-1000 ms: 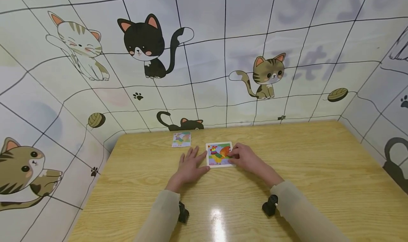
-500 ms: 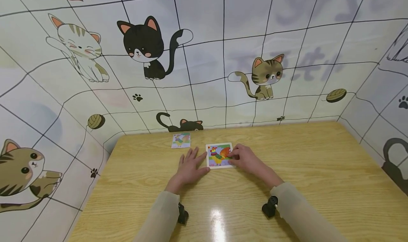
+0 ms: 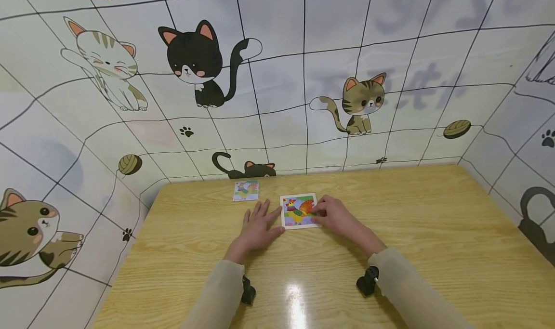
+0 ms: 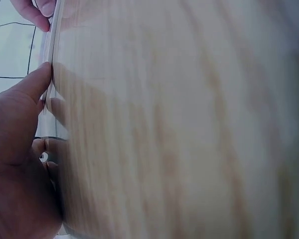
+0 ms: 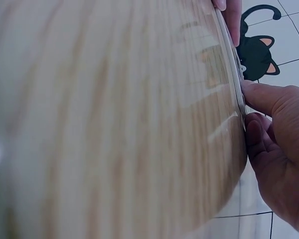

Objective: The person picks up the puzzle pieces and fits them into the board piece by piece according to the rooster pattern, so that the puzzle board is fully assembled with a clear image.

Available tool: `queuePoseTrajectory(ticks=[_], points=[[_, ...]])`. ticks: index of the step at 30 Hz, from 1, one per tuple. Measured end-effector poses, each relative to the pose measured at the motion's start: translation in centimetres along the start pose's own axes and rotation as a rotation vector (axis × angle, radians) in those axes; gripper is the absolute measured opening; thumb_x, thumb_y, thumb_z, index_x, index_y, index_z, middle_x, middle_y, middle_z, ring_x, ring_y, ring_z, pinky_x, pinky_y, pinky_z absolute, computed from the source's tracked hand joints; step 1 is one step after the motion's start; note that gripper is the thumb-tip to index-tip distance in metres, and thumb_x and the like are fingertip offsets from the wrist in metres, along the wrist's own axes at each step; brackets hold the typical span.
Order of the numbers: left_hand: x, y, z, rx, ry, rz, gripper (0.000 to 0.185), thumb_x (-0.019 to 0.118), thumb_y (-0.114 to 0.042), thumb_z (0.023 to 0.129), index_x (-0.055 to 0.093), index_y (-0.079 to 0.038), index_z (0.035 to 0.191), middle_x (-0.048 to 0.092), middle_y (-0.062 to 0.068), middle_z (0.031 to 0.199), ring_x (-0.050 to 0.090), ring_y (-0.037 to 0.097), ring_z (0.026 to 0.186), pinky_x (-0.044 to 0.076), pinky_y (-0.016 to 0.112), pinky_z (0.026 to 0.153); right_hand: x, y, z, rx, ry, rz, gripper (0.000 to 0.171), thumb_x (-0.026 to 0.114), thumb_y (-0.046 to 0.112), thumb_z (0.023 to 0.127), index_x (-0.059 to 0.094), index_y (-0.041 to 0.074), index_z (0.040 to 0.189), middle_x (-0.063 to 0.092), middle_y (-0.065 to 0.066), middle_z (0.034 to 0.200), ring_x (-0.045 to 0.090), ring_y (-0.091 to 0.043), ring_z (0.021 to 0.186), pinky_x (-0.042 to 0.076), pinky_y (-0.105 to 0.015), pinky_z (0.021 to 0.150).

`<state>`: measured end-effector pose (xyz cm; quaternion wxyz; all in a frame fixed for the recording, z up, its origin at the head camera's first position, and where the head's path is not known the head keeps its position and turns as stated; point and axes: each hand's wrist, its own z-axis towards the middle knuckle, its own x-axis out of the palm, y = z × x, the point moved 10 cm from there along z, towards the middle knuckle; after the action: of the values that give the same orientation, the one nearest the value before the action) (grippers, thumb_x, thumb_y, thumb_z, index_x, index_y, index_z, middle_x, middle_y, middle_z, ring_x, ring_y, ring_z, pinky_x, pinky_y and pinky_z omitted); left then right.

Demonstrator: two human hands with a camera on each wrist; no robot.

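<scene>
A small square rooster puzzle (image 3: 297, 211) with a white frame lies flat on the table in the head view. My left hand (image 3: 258, 230) lies palm down to its left, fingers spread, with index finger and thumb against the frame's left side. Over the right side bends my right hand (image 3: 336, 218), its thumb and fingers holding the puzzle there and covering part of the picture. In the right wrist view, that hand's index finger (image 5: 261, 95) lies on the board and its thumb (image 5: 254, 130) is by the edge. The left wrist view shows the left thumb (image 4: 39, 79) at the board's edge.
A paler, thin card (image 3: 245, 190) with the same rooster picture lies behind my left hand, near the back edge. The wooden table (image 3: 412, 218) meets a cat-patterned wall (image 3: 286, 88) at the back, with side walls left and right.
</scene>
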<state>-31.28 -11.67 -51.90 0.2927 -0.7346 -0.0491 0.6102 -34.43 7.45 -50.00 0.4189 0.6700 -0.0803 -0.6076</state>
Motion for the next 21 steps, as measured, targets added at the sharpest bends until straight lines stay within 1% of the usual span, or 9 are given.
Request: queuePoseTrajectory(ticks=[5, 12, 17, 21], points=[[0.17, 0.03, 0.03, 0.003, 0.016, 0.028, 0.064, 0.057, -0.045, 0.103, 0.041, -0.018, 0.159, 0.016, 0.02, 0.168, 0.006, 0.043, 0.155, 0.004, 0.067, 0.118, 0.28, -0.26, 0.08, 0.016, 0.008, 0.013, 0.019, 0.079, 0.012, 0.092, 0.079, 0.001, 0.108, 0.058, -0.004, 0.102, 0.053, -0.019, 0.088, 0.045, -0.032, 0.073], [0.2, -0.02, -0.03, 0.003, 0.029, 0.045, 0.063, 0.054, -0.045, 0.105, 0.038, -0.019, 0.16, 0.014, 0.02, 0.169, 0.004, 0.043, 0.155, 0.004, 0.067, 0.118, 0.22, -0.43, 0.01, 0.002, -0.005, 0.02, 0.019, 0.079, 0.012, 0.091, 0.079, 0.001, 0.107, 0.059, -0.005, 0.103, 0.054, -0.019, 0.088, 0.046, -0.032, 0.073], [0.34, 0.03, -0.03, 0.0, 0.044, 0.063, 0.064, 0.052, -0.045, 0.106, 0.036, -0.02, 0.162, 0.011, 0.02, 0.17, 0.003, 0.042, 0.155, 0.003, 0.066, 0.119, 0.28, -0.66, 0.0, 0.021, -0.001, 0.039, 0.02, 0.079, 0.011, 0.091, 0.079, 0.001, 0.109, 0.06, -0.005, 0.104, 0.054, -0.019, 0.088, 0.047, -0.031, 0.072], [0.44, 0.08, 0.02, 0.007, 0.047, 0.06, 0.064, 0.051, -0.044, 0.106, 0.035, -0.018, 0.162, 0.01, 0.021, 0.169, 0.002, 0.043, 0.155, 0.001, 0.067, 0.118, 0.35, -0.9, 0.02, 0.04, -0.003, 0.063, 0.02, 0.079, 0.011, 0.091, 0.079, 0.001, 0.108, 0.059, -0.004, 0.103, 0.053, -0.017, 0.086, 0.047, -0.029, 0.071]])
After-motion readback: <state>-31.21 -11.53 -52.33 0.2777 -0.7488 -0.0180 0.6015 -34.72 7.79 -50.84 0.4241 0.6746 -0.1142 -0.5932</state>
